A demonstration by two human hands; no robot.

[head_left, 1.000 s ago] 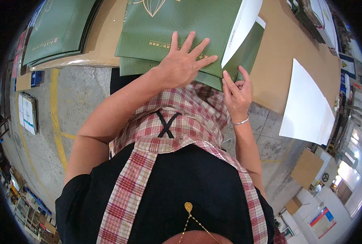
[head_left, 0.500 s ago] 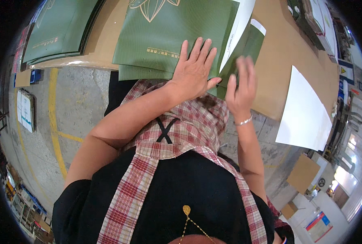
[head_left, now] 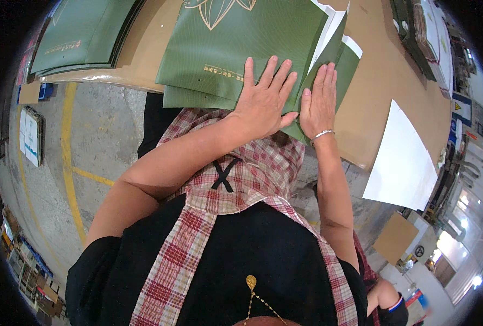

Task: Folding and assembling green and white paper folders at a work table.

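Note:
A green printed paper bag [head_left: 263, 38], flat and marked with a gold petal outline, lies on the tan table before me. Another green sheet edge shows beneath it. My left hand [head_left: 264, 100] rests on its lower right part, palm down with fingers spread. Beside it, my right hand [head_left: 320, 100] lies flat on the bag's folded green side panel [head_left: 347, 68], fingers straight and close together. White inner paper [head_left: 328, 32] shows at the raised fold above my right hand. Neither hand grips anything.
A stack of green bags [head_left: 84, 38] sits at the table's left. A white sheet [head_left: 402, 163] overhangs the right edge of the tan table [head_left: 377, 92]. More stacked bags [head_left: 426, 43] stand at the far right. A bundle [head_left: 31, 136] lies on the floor at left.
My right hand has come down onto the side panel and lies flat, where it was blurred in motion before. The white gap at the fold looks narrower. At the lower right, another person's arm has appeared.

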